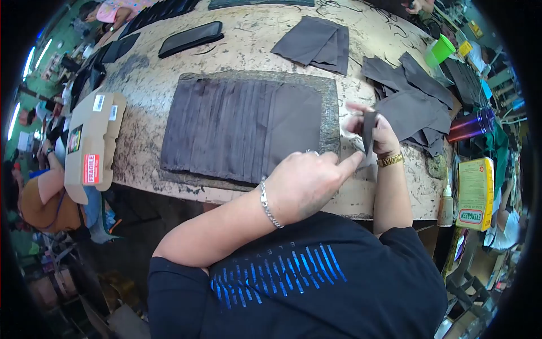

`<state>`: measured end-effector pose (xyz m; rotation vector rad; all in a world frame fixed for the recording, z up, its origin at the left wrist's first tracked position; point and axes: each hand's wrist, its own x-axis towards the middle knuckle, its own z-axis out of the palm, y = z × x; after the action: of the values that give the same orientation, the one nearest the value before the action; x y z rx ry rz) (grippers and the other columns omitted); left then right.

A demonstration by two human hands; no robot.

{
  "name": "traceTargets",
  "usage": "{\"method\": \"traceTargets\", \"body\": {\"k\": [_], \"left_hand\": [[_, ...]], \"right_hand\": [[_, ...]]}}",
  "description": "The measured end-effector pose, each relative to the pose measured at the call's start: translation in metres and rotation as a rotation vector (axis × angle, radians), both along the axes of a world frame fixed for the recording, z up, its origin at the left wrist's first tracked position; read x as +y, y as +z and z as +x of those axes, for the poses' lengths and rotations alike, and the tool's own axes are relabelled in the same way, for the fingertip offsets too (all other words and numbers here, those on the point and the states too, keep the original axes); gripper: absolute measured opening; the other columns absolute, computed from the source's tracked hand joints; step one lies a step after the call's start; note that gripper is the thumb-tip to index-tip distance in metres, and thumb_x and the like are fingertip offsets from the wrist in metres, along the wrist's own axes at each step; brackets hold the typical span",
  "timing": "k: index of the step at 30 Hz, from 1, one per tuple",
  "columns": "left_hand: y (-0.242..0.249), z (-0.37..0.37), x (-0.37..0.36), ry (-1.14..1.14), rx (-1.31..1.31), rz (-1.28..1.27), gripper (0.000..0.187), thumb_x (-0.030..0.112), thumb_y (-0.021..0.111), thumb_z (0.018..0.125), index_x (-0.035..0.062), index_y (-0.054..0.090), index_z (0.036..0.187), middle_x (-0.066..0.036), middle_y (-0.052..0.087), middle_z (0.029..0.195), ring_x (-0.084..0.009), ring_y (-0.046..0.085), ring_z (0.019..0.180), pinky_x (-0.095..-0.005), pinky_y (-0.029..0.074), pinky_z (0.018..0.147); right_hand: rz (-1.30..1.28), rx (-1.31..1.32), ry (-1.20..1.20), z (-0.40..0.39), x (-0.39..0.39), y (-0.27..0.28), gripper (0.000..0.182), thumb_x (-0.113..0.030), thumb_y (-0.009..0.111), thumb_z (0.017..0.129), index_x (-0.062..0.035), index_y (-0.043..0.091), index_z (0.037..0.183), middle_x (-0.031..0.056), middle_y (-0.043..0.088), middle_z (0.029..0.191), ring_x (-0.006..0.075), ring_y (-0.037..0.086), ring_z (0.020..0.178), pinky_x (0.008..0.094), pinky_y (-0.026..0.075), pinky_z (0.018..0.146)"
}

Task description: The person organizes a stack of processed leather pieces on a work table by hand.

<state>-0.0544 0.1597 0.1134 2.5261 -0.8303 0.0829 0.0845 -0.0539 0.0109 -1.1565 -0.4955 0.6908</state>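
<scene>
My right hand [384,135], with a gold watch at its wrist, grips a narrow dark brown strip [368,133], which hangs between the fingers. My left hand [307,183], wearing a chain bracelet, reaches across; its index finger points at the strip's lower end, apparently touching it. The other left fingers are curled under, so what they hold, if anything, is hidden. Left of the hands lie several dark brown strips [217,127] in an overlapping row, with a wider flat piece [296,121] at their right end. They rest on a worn, mottled board [328,107].
Dark cut pieces lie in a stack [313,42] and a loose pile [415,107]. A black case [191,39] sits farther back. A cardboard tray [84,144] is at left; a green cup [439,51], purple tumbler [471,125], bottle [446,206] and yellow box [475,192] are at right.
</scene>
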Motion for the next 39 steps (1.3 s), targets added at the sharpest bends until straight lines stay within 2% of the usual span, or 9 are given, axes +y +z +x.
{"method": "traceTargets", "body": {"k": [4, 8, 10, 16, 23, 26, 30, 34, 39], "left_hand": [[-0.011, -0.024, 0.010, 0.065, 0.172, -0.258, 0.042, 0.002, 0.054, 0.078, -0.0012, 0.046, 0.119, -0.013, 0.061, 0.085, -0.0236, 0.062, 0.072, -0.0301, 0.050, 0.065], [-0.050, -0.027, 0.015, 0.329, 0.805, -1.043, 0.031, 0.008, 0.054, 0.085, -0.0065, 0.047, 0.111, -0.008, 0.060, 0.098, -0.0075, 0.055, 0.087, -0.0209, 0.046, 0.073], [-0.081, -0.020, 0.024, 0.532, 0.933, -0.863, 0.022, 0.010, 0.054, 0.086, -0.0039, 0.049, 0.103, -0.008, 0.061, 0.092, -0.0074, 0.060, 0.078, -0.0174, 0.047, 0.060], [-0.092, -0.024, 0.033, 0.757, 1.135, -0.988, 0.014, 0.016, 0.052, 0.087, 0.0020, 0.050, 0.085, -0.009, 0.064, 0.078, -0.0128, 0.063, 0.054, -0.0148, 0.039, 0.039], [-0.091, -0.032, 0.043, 0.768, 1.230, -0.911, 0.026, 0.027, 0.051, 0.088, 0.0021, 0.051, 0.081, -0.009, 0.064, 0.071, -0.0099, 0.060, 0.050, -0.0163, 0.038, 0.038], [-0.084, -0.037, 0.049, 0.794, 1.230, -0.817, 0.029, 0.029, 0.053, 0.086, 0.0009, 0.054, 0.079, -0.008, 0.063, 0.067, -0.0105, 0.058, 0.046, -0.0198, 0.040, 0.039], [-0.082, -0.053, 0.073, 0.824, 0.949, -0.567, 0.034, 0.030, 0.056, 0.084, -0.0007, 0.057, 0.070, -0.008, 0.059, 0.057, -0.0117, 0.056, 0.045, -0.0250, 0.043, 0.042], [-0.073, -0.034, 0.095, 0.743, 0.127, -0.271, 0.021, 0.019, 0.060, 0.079, -0.0006, 0.058, 0.074, -0.014, 0.058, 0.061, -0.0230, 0.057, 0.053, -0.0318, 0.043, 0.051], [-0.096, 0.067, 0.088, 0.694, -0.085, -0.208, 0.022, 0.021, 0.058, 0.077, 0.0000, 0.060, 0.079, -0.018, 0.059, 0.077, -0.0330, 0.058, 0.076, -0.0387, 0.046, 0.070]], "right_hand": [[0.236, -0.073, -0.115, 0.017, -0.002, 0.004, 0.017, -0.009, 0.067, 0.074, -0.0020, 0.057, 0.086, 0.0044, 0.058, 0.084, 0.0123, 0.056, 0.075, 0.0245, 0.046, 0.069], [-0.302, -0.568, -0.141, 0.039, 0.047, 0.053, 0.021, -0.016, 0.062, 0.080, 0.0038, 0.058, 0.088, 0.0053, 0.060, 0.087, 0.0142, 0.057, 0.077, 0.0241, 0.045, 0.069], [-0.579, -1.000, -0.188, 0.054, 0.082, 0.041, 0.028, -0.020, 0.064, 0.078, 0.0050, 0.058, 0.089, 0.0087, 0.062, 0.085, 0.0169, 0.057, 0.076, 0.0275, 0.045, 0.069], [-0.759, -0.939, -0.177, 0.073, 0.121, -0.013, 0.030, -0.020, 0.070, 0.070, -0.0005, 0.060, 0.090, 0.0149, 0.061, 0.081, 0.0247, 0.058, 0.077, 0.0320, 0.045, 0.072], [-0.843, -0.919, -0.140, 0.067, 0.129, -0.014, 0.030, -0.017, 0.072, 0.069, -0.0012, 0.060, 0.091, 0.0104, 0.061, 0.087, 0.0203, 0.059, 0.080, 0.0288, 0.045, 0.072], [-0.886, -1.005, -0.220, 0.065, 0.131, -0.015, 0.032, -0.023, 0.071, 0.069, -0.0037, 0.061, 0.092, 0.0148, 0.062, 0.081, 0.0272, 0.059, 0.078, 0.0325, 0.046, 0.073], [-1.062, -1.086, -0.296, 0.045, 0.131, -0.008, 0.042, -0.032, 0.069, 0.070, -0.0096, 0.057, 0.103, 0.0113, 0.055, 0.106, 0.0282, 0.049, 0.103, 0.0394, 0.041, 0.083], [-0.947, -1.360, -0.414, 0.011, 0.114, -0.012, 0.052, -0.040, 0.065, 0.072, -0.0150, 0.050, 0.114, 0.0091, 0.037, 0.129, 0.0315, 0.028, 0.124, 0.0503, 0.030, 0.094], [-1.101, -1.290, -0.013, -0.060, 0.105, -0.009, 0.067, -0.051, 0.057, 0.075, -0.0125, 0.040, 0.127, 0.0128, 0.028, 0.137, 0.0316, 0.017, 0.131, 0.0578, 0.016, 0.101]]}}
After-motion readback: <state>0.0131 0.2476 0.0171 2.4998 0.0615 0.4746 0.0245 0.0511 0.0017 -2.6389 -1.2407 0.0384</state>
